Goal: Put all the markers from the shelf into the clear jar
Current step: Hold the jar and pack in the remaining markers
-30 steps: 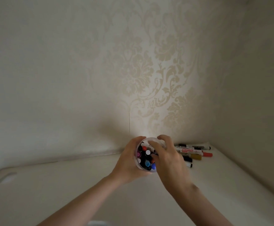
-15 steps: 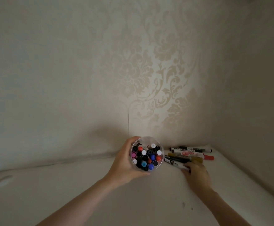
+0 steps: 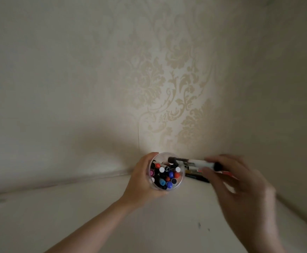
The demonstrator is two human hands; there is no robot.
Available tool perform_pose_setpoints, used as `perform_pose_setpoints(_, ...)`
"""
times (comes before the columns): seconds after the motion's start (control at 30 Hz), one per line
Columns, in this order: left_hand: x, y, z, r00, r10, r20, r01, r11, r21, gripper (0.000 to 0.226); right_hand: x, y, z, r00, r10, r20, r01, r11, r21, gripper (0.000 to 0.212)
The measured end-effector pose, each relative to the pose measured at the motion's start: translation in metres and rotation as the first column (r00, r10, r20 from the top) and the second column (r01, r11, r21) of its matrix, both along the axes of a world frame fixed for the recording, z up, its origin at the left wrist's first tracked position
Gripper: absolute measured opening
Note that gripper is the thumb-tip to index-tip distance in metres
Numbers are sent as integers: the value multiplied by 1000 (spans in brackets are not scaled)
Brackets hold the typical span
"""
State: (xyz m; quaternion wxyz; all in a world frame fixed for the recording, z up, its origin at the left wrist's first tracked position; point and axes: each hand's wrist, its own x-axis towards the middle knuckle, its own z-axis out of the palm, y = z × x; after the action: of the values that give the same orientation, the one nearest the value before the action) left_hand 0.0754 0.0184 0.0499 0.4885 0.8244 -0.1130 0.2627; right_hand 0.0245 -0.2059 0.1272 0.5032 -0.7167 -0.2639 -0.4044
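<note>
— Markers first: where do they sit relative to the left hand?

— Most stand upright inside the clear jar, which that hand holds, fingers curled round its left wall with the thumb at the rim. Their caps point up: blue, orange, white, black, one pink against the wall nearest the palm.

— And the right hand?

— Blurred, but it is pinching a white marker with black ends between thumb and fingers. The marker lies roughly level, its far black end over the jar's rim, its near end sticking out past the fingers. (The blur makes the exact finger count hard to read.)

— Anything left lying down?

— Yes, a few loose markers lie on the white shelf, just beside the jar on the side away from the left hand, and partly hidden under the right hand's fingers. One shows a yellowish band, another a red end past the right hand's knuckles.

— Behind the hands?

— Damask wallpaper, cream on beige, meets the shelf beyond the jar. Two small dark specks mark the shelf surface just left of the right wrist.
</note>
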Motion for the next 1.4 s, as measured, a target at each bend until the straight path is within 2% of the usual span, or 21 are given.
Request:
perform_pose_setpoints(0.13,-7,-14,3,1000,18,16,-18,1000,-8,92,34,43,-7,998,-45,-50,33,976,-214,22)
perform_pose_setpoints(0.23,-7,-14,-1,1000,12,-10,-13,999,-35,93,54,47,-17,991,-119,-53,90,919,-383,38)
perform_pose_setpoints(0.27,-6,-11,-3,1000,13,-21,-13,999,-41,95,61,39,-21,993,-110,-48,86,931,-354,41)
perform_pose_setpoints(0.33,-4,-6,-3,999,14,-34,-16,998,-65,98,74,15,-31,993,-100,-64,83,970,-227,31)
perform_pose_setpoints(0.4,-2,-4,-2,999,12,-44,-16,996,-89,99,96,-10,-54,968,-188,-167,151,966,-211,20)
perform_pose_setpoints(0.43,-1,-4,-3,999,10,-46,-14,996,-89,99,109,-20,-69,926,-264,-269,180,936,-301,19)
perform_pose_setpoints(0.5,1,-7,-4,999,6,-40,-9,997,-73,100,129,-28,-105,782,-452,-429,124,788,-603,33)
perform_pose_setpoints(0.57,1,-10,-5,999,2,-35,-4,999,-53,99,142,-27,-132,705,-553,-445,28,648,-761,46)
perform_pose_setpoints(0.6,1,-11,-5,999,-2,-34,1,999,-41,98,147,-24,-140,694,-574,-435,36,631,-775,47)
perform_pose_setpoints(0.7,0,-12,-3,999,-7,-32,6,999,-35,96,157,-16,-145,708,-581,-401,152,680,-717,44)
perform_pose_setpoints(0.83,1,-10,-2,998,0,-60,-3,998,-57,98,165,-9,-148,612,-716,-337,202,553,-808,49)
perform_pose_setpoints(0.87,1,-9,-2,998,4,-63,-7,999,-50,98,165,-8,-148,606,-714,-350,183,554,-812,45)
perform_pose_setpoints(0.93,1,-6,-2,998,9,-67,-12,999,-40,100,158,-6,-141,634,-648,-422,133,629,-766,32)
perform_pose_setpoints(0.97,1,-5,-2,998,8,-69,-10,999,-36,100,150,-6,-134,664,-568,-485,114,719,-686,25)
perform_pose_setpoints(1.03,1,-4,-3,997,7,-75,-9,999,-34,100,129,-12,-116,749,-364,-554,113,893,-436,13)
perform_pose_setpoints(1.07,2,-3,-3,997,9,-79,-12,999,-41,100,115,-17,-104,798,-301,-522,146,937,-317,8)
perform_pose_setpoints(1.17,3,-3,-5,996,16,-85,-22,997,-79,99,64,-32,-61,923,-277,-267,264,961,-83,1)
perform_pose_setpoints(1.27,3,-8,-4,997,11,-72,-16,997,-76,98,25,-35,-29,960,-278,42,279,960,-26,6)
perform_pose_setpoints(1.33,3,-12,-2,999,16,-50,-19,998,-64,97,16,-26,-19,965,-237,113,241,970,-19,7)
perform_pose_setpoints(1.4,1,-17,0,999,27,-20,-28,999,-44,94,20,-11,-17,978,-175,116,184,980,-72,5)
